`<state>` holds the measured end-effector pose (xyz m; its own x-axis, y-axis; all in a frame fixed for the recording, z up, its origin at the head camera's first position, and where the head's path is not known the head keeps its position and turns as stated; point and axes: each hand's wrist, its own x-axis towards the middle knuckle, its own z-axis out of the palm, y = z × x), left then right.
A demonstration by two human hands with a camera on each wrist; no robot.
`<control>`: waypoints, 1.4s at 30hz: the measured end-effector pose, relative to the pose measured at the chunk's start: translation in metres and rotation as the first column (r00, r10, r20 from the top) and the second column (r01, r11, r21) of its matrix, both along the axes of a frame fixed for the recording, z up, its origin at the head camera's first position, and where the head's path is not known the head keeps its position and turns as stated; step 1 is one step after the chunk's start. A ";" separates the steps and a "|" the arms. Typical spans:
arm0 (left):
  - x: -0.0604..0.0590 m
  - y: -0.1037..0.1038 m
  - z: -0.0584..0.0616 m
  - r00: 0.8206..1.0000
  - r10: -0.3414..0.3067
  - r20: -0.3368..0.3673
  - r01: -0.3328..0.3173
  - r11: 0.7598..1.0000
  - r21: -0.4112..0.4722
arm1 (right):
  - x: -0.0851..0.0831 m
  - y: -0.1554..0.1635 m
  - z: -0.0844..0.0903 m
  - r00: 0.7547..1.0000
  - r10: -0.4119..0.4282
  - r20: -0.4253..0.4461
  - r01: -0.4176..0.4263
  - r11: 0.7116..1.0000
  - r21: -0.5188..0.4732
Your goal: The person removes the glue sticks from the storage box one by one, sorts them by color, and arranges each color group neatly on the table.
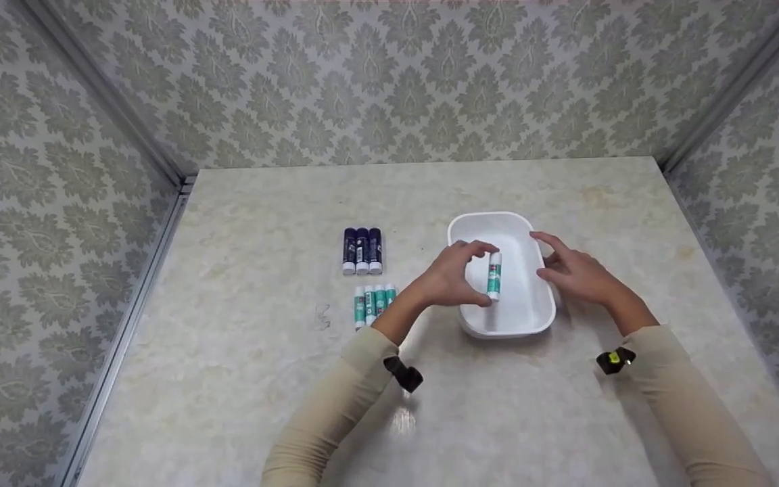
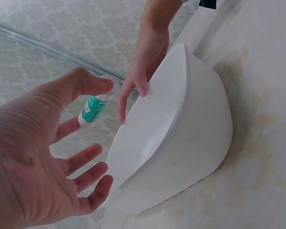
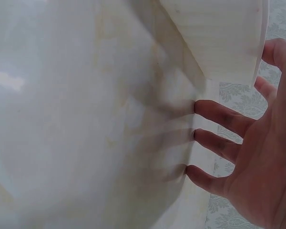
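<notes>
The left hand (image 1: 449, 276) is pinching a green-labelled glue stick (image 1: 493, 275) between thumb and forefinger, holding it over the white tub (image 1: 528, 318). The right hand (image 1: 575, 270) is resting against the tub's right rim, fingers spread and loose. Left of the tub, four green glue sticks (image 1: 372, 303) and three dark blue ones (image 1: 362, 250) are lying in rows.

Bare table top (image 1: 511, 419) lies open in front of the white tub (image 1: 531, 318) and behind it. On its left the left hand (image 1: 450, 277) blocks the rim; on its right the right hand (image 1: 575, 270) does. Further left, two rows — dark blue glue sticks (image 1: 362, 250) and green glue sticks (image 1: 373, 302) — stand in the way.
</notes>
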<state>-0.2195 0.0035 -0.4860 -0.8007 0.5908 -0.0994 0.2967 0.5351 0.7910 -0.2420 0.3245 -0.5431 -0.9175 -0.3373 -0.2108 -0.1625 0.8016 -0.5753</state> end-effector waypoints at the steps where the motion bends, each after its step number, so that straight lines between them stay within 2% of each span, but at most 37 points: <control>1: 0.001 -0.004 0.000 1.000 0.004 -0.002 -0.004 1.000 0.014 | 0.000 0.000 0.000 1.000 0.003 -0.001 -0.003 1.000 0.001; 8: 0.007 -0.030 -0.007 0.999 0.030 -0.040 -0.026 0.996 0.085 | -0.001 0.001 -0.002 1.000 0.024 -0.019 -0.025 0.999 -0.025; 17: 0.016 -0.053 -0.012 0.997 0.066 -0.029 -0.062 0.991 0.116 | -0.001 0.003 -0.002 0.999 0.030 -0.022 -0.031 0.999 -0.037; 25: 0.025 -0.080 -0.016 0.998 0.057 -0.040 -0.050 0.987 0.153 | -0.001 0.002 0.000 0.999 0.025 -0.023 -0.025 0.999 -0.032; 34: 0.032 -0.110 -0.020 0.995 0.104 0.001 -0.103 0.984 0.145 | -0.003 0.002 0.002 1.000 0.020 -0.008 -0.021 0.999 -0.032; 42: 0.036 -0.140 -0.021 0.988 0.149 0.027 -0.151 0.983 0.105 | 0.000 0.004 0.001 0.999 0.041 -0.033 -0.043 0.998 -0.049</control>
<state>-0.1837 -0.1362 -0.5074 -0.8795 0.4723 -0.0583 0.2038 0.4846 0.8507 -0.2416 0.3285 -0.5424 -0.9083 -0.3850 -0.1634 -0.2145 0.7643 -0.6082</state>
